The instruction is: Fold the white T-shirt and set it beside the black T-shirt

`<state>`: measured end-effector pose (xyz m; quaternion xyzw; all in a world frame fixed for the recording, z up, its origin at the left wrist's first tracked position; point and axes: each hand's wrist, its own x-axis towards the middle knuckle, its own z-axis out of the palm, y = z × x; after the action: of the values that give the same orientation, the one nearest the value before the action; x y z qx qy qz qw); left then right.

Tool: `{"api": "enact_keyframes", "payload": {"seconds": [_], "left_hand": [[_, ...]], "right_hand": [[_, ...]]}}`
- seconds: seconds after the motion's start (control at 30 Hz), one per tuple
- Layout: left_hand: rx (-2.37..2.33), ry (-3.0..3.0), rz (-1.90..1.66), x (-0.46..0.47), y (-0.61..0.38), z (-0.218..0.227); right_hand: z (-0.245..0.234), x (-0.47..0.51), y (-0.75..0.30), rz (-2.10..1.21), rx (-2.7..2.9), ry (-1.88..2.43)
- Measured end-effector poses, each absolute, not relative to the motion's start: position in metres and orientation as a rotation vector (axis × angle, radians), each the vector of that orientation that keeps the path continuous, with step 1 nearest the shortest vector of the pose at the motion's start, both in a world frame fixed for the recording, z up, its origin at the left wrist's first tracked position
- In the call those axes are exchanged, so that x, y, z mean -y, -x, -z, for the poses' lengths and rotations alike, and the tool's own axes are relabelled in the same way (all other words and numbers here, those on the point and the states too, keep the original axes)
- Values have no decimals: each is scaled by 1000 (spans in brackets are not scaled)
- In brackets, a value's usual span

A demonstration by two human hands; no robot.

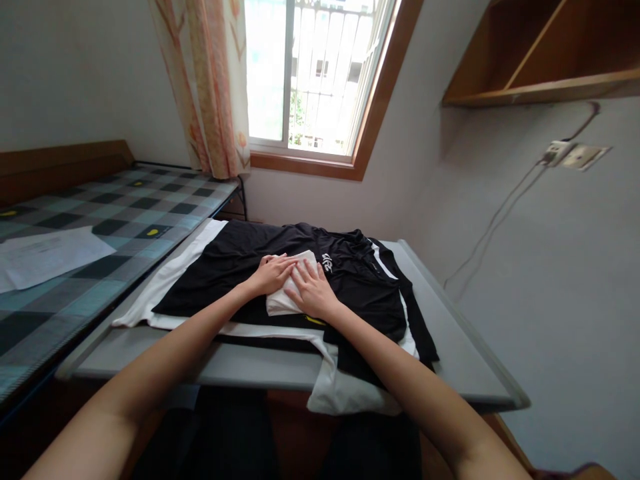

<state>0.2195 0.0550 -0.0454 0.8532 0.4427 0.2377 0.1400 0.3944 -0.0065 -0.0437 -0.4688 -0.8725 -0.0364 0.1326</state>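
Observation:
A white folded cloth or paper sheet (281, 305) lies on a black T-shirt (225, 260) that is spread flat. My left hand (273, 275) rests on the white piece's upper left part, fingers stretched toward the right. On its right side my right hand (314, 290) lies flat with fingers spread, close to the left fingertips. White lettering (327, 263) on the shirt shows just right of the white piece. Under the black shirt lies a white shirt (345, 392), one sleeve hanging over the front edge. More black fabric (425, 333) shows beneath at the right.
The clothes lie on a grey tabletop (460, 360). At left stands a bed with a checked mattress (110, 207) and white papers (55, 257) on it. A curtain (215, 87) hangs by the window. Shelf (550, 87), socket and cable (505, 207) are at right.

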Motion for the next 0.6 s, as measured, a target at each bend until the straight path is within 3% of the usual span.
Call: {"api": "enact_keyframes", "payload": {"seconds": [0.2, 0.4, 0.47, 0.6], "left_hand": [[-1303, -2377, -571, -72, -208, 57], [-1221, -2422, -615, -82, -189, 53], [-1268, -2388, -672, -87, -187, 51], [-1408, -2293, -677, -99, -190, 46]], "right_hand": [[44, 33, -406, 62, 2681, 1083], [34, 41, -426, -248, 2725, 865], [31, 38, -433, -334, 2544, 922], [34, 28, -446, -344, 2002, 1440]]}}
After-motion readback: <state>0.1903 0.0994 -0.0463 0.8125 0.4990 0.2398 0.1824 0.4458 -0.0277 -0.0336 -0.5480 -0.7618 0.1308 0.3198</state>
